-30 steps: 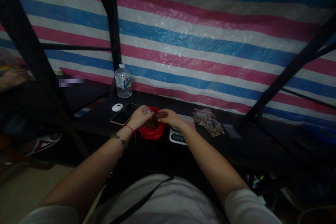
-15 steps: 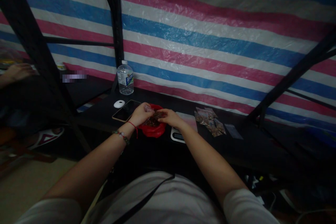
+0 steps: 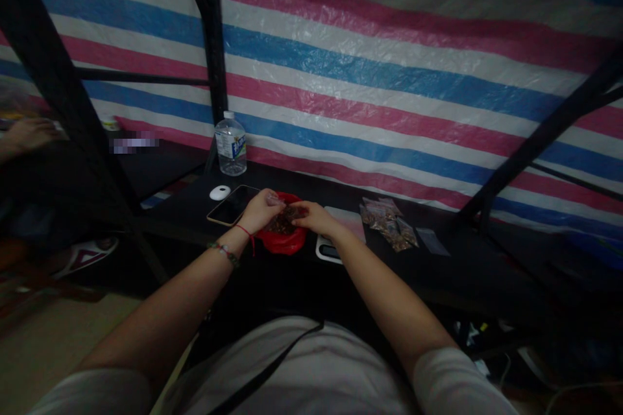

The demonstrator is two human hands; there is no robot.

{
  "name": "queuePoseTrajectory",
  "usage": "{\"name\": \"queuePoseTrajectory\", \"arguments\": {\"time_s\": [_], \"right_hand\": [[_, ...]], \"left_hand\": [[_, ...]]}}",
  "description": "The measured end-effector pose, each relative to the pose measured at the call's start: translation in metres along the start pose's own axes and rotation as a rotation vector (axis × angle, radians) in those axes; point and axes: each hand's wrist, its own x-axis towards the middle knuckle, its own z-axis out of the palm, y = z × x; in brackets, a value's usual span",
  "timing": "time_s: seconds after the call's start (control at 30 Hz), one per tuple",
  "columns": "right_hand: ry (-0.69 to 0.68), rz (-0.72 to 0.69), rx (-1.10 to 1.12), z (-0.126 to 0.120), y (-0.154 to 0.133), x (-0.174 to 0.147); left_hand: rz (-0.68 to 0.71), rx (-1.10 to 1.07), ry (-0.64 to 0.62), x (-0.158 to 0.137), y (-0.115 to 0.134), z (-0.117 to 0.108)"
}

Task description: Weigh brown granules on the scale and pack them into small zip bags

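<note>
A red plastic bag [image 3: 284, 245], its mouth spread wide, holds small brown pieces [image 3: 281, 224] on the dark shelf. Over its left side my left hand [image 3: 263, 208] is closed on a small clear plastic bag [image 3: 274, 200]. My right hand [image 3: 314, 216] reaches in from the right, fingers bent together among the brown pieces; what they pinch is too dark to make out. A white digital scale [image 3: 328, 250] lies partly under my right wrist. Farther right are several small clear bags filled with brown pieces [image 3: 389, 224] and one flat clear bag [image 3: 433, 242].
Left of the red bag lie a phone [image 3: 232, 205] and a white oval object [image 3: 220, 192]. A clear plastic bottle [image 3: 231, 144] stands behind them by a black metal post [image 3: 214, 45]. Striped sheeting [image 3: 365, 78] hangs at the back. Another person's hand [image 3: 32, 136] shows at far left.
Both hands stay over the red bag in almost the same pose. The whole view has shifted very slightly; no object has visibly moved.
</note>
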Motion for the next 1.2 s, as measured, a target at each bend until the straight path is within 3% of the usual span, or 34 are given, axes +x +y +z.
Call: {"name": "queuePoseTrajectory", "arguments": {"time_s": [0.2, 0.4, 0.53, 0.63, 0.87, 1.07, 1.2], "right_hand": [[0.034, 0.013, 0.047, -0.001, 0.007, 0.002], [-0.007, -0.005, -0.007, -0.001, 0.000, 0.000], [0.010, 0.013, 0.121, -0.004, 0.002, -0.003], [0.096, 0.013, 0.185, -0.015, 0.006, -0.008], [0.310, 0.027, -0.129, -0.059, 0.019, -0.037], [0.525, 0.123, -0.373, -0.094, 0.038, -0.070], [0.552, 0.190, -0.500, -0.100, 0.049, -0.083]], "left_hand": [[-0.026, 0.017, 0.043, 0.002, -0.003, 0.001], [0.041, -0.065, -0.098, 0.001, -0.004, 0.004], [0.006, -0.013, -0.007, 0.001, -0.003, 0.000], [0.004, 0.069, 0.026, 0.002, -0.003, -0.002], [0.062, 0.203, -0.026, -0.002, -0.001, 0.001], [0.072, 0.106, -0.107, -0.011, 0.013, 0.005], [0.079, 0.054, -0.135, -0.018, 0.019, 0.010]]}}
